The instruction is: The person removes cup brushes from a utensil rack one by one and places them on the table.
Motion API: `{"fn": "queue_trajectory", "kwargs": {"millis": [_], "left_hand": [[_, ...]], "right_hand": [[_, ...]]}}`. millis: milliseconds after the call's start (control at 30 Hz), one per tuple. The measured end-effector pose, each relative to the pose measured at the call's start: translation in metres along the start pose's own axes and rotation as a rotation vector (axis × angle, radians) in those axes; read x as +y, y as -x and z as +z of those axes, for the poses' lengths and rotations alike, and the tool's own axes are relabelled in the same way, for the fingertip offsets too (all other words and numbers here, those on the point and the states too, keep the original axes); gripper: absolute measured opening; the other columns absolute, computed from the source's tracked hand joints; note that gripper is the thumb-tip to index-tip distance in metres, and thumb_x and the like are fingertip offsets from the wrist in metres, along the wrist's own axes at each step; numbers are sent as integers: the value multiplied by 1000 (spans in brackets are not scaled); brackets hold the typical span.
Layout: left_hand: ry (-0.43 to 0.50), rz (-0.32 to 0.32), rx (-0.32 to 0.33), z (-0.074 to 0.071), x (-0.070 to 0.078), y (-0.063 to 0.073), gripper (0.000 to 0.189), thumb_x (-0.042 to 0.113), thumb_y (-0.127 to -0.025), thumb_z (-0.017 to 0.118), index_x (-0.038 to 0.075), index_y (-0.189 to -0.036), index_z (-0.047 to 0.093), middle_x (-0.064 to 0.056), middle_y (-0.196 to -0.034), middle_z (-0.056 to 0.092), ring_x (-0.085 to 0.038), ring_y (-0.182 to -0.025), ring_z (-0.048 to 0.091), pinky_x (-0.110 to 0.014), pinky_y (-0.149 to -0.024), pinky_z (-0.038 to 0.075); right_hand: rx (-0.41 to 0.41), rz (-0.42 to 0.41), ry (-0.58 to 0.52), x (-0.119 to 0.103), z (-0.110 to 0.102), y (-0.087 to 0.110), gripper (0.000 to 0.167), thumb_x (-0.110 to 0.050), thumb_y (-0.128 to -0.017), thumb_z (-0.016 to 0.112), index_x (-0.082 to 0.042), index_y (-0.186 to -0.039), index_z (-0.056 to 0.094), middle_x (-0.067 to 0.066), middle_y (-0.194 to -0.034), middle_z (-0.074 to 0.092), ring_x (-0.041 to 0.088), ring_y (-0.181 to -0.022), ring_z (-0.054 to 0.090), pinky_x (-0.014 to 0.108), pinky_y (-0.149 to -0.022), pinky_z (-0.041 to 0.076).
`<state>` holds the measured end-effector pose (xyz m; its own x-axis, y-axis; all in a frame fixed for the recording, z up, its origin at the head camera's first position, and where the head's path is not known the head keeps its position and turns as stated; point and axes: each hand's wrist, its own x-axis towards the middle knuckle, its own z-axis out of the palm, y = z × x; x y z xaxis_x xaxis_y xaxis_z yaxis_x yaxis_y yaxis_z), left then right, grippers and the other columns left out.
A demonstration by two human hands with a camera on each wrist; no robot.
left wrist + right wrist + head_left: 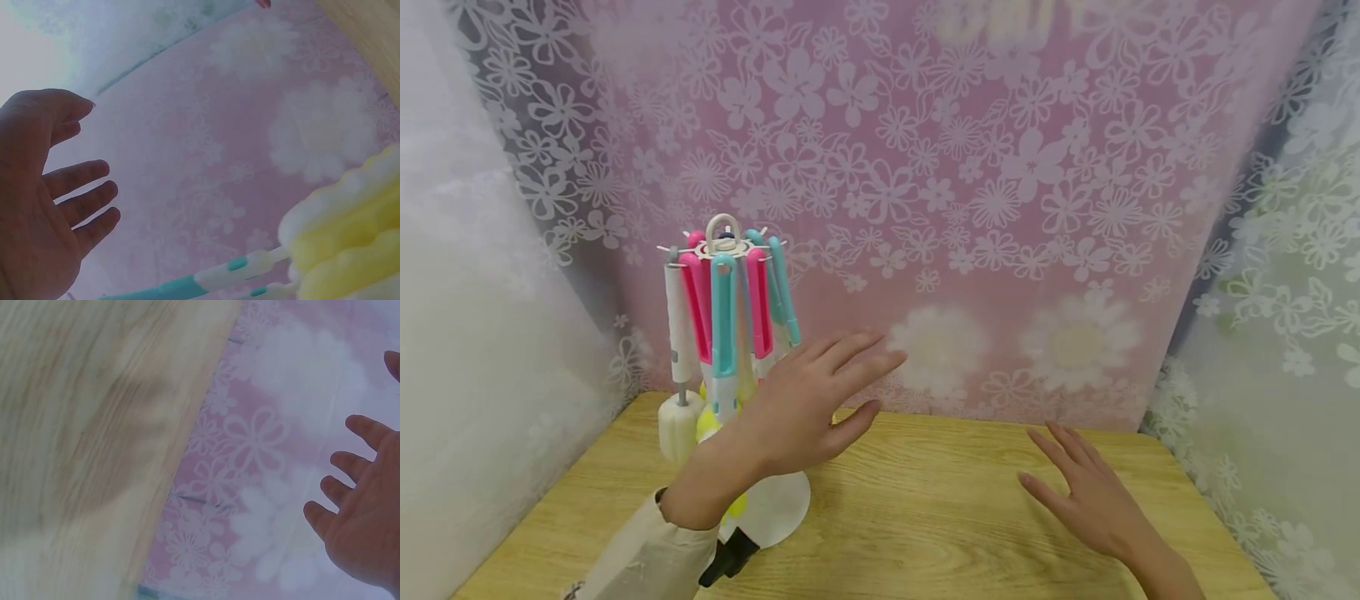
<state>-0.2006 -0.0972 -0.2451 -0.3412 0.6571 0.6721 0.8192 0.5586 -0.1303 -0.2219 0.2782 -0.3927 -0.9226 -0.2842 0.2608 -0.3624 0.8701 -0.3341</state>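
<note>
On the left of the table stands a white rack [702,250] with a loop on top and a round base [781,504]. Several cleaning brushes hang from its hooks, among them a teal-handled brush [724,317], a pink-handled one [760,304] and a white one [677,325] with a pale sponge head. Just in front of the rack my left hand [797,417] is held up, fingers extended, holding nothing; it hides part of the brushes. Yellow-and-white sponge heads [350,237] fill the left wrist view's lower right corner. My right hand [1093,500] hovers above the table's right side, fingers extended, gripping nothing.
The wooden table [925,517] ends at a pink flowered curtain [887,208] behind. Pale translucent sheets hang at the left [490,317] and right [1292,417]. A black strap piece [730,557] sits by the left sleeve.
</note>
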Motion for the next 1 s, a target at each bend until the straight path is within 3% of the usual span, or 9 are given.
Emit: {"fn": "queue_trajectory", "kwargs": {"millis": [200, 567, 667, 733, 900, 1000], "left_hand": [[-33, 9, 70, -28, -5, -10, 49, 21, -86, 65, 17, -133, 55, -9, -136, 51, -26, -127, 45, -45, -96, 43], [-164, -87, 214, -62, -29, -25, 46, 20, -85, 63, 12, -129, 58, -15, -137, 50, -34, -132, 37, -52, -107, 27], [-199, -171, 237, -67, -41, -28, 45, 20, -85, 62, 12, -130, 58, -15, -137, 50, -33, -133, 35, -52, -108, 25], [-226, -261, 234, -70, -50, -28, 46, 21, -87, 60, 12, -132, 57, -15, -138, 49, -33, -135, 33, -52, -108, 23], [-298, -487, 180, -72, -64, -27, 47, 28, -92, 54, 14, -136, 53, -15, -142, 45, -33, -137, 27, -51, -111, 18], [-330, -558, 162, -73, -67, -24, 45, 31, -93, 50, 14, -135, 55, -15, -141, 46, -36, -135, 32, -51, -111, 18]], "right_hand": [[29, -24, -10, -11, 3, -9, 67, -52, -93, 51, -14, -147, 38, 14, -154, 24, 46, -136, 21, 70, -94, 26], [28, -57, -46, -31, 19, -20, 67, -54, -93, 49, -18, -148, 37, 11, -154, 24, 42, -138, 19, 70, -96, 27], [28, -57, -48, -33, 22, -21, 67, -54, -93, 49, -17, -147, 37, 10, -154, 24, 42, -138, 20, 70, -96, 26], [26, -55, -51, -33, 24, -21, 66, -54, -93, 49, -17, -147, 38, 10, -155, 24, 42, -138, 20, 69, -97, 26], [23, -52, -59, -34, 28, -20, 66, -55, -93, 49, -16, -146, 40, 10, -154, 25, 42, -138, 20, 68, -97, 26], [17, -50, -67, -34, 30, -20, 66, -55, -93, 49, -16, -146, 40, 10, -154, 25, 41, -139, 20, 68, -97, 26]]}}
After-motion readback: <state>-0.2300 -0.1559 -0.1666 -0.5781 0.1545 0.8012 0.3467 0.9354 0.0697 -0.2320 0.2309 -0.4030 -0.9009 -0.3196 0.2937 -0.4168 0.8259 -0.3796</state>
